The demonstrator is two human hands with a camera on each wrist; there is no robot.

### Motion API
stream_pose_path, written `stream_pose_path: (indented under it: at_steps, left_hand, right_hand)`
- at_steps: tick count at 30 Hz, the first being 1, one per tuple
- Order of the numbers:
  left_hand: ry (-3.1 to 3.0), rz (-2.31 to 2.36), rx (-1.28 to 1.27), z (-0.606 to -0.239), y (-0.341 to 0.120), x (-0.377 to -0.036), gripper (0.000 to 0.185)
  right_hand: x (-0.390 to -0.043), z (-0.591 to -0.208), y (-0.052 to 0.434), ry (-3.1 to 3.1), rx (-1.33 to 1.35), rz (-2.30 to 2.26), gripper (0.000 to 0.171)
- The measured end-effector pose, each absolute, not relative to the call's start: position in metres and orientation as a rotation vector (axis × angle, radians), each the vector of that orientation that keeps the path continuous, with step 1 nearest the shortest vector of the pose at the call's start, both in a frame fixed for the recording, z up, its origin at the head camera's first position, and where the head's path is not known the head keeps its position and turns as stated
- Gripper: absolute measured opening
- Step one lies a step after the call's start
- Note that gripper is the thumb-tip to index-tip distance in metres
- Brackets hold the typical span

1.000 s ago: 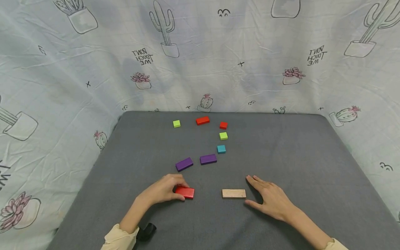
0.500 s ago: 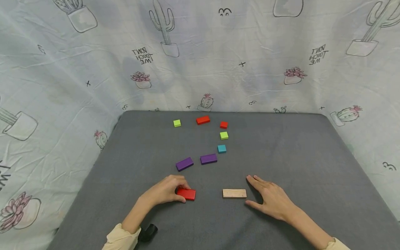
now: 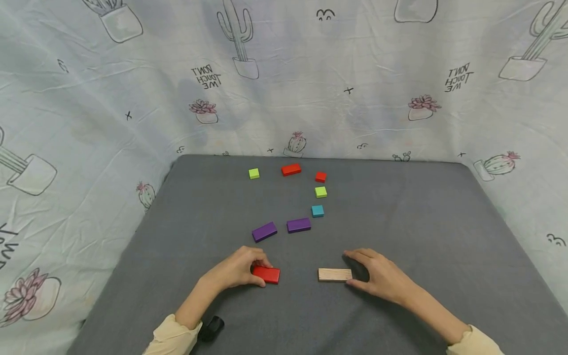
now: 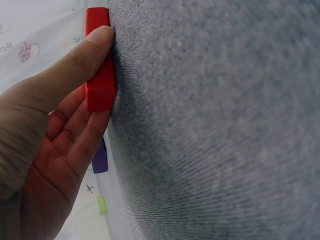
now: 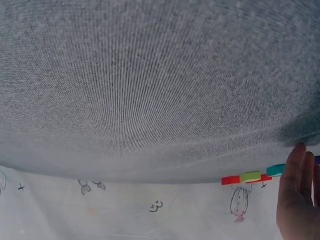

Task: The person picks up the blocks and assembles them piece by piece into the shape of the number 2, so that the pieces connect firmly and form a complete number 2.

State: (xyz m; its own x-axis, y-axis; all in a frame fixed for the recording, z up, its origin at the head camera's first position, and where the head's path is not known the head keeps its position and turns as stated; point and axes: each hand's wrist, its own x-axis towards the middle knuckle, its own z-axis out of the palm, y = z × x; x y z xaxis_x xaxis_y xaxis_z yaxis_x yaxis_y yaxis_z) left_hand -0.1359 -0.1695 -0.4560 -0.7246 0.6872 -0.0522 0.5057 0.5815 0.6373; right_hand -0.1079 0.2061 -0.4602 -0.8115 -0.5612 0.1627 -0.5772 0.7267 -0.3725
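Note:
My left hand [image 3: 241, 268] holds a red rectangular block [image 3: 267, 275] flat on the grey table. In the left wrist view, the thumb lies along the near side of this red block [image 4: 101, 75] and the fingers are behind it. To its right lies a plain wooden block [image 3: 335, 275]. My right hand [image 3: 381, 276] is at that block's right end, thumb tip right at the near corner, fingers stretched out beyond its far side. Only some fingers of the right hand [image 5: 295, 200] show at the edge of the right wrist view; the wooden block is out of sight there.
Farther back on the table [image 3: 421, 222] lie two purple blocks [image 3: 265, 231], a teal block [image 3: 317, 211], two lime green blocks [image 3: 321, 192] and two more red blocks [image 3: 291, 169]. A printed white cloth [image 3: 284, 64] hangs behind. A black object [image 3: 212, 329] is by the left sleeve.
My left hand and the red block have shifted slightly right. The right hand's fingers have drawn in and moved left, bringing the thumb to the wooden block's corner.

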Motion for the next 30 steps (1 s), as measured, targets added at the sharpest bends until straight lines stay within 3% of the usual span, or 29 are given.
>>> stream_pose_path:
  at_steps: [14,21,30]
  left_hand:
    - [2.526,0.886,0.989,-0.459,-0.172,-0.137,0.033]
    - [2.508,0.921,1.019,-0.462,-0.174,-0.138,0.031]
    - [2.496,0.924,0.987,-0.462,-0.174,-0.138,0.031]
  right_hand:
    - [-0.115,-0.470,0.192,-2.761,1.163,0.734,0.041]
    - [-0.118,-0.474,0.181,-2.604,1.285,0.854,0.020]
    - [-0.123,-0.460,0.169,-2.589,1.270,0.906,0.018]
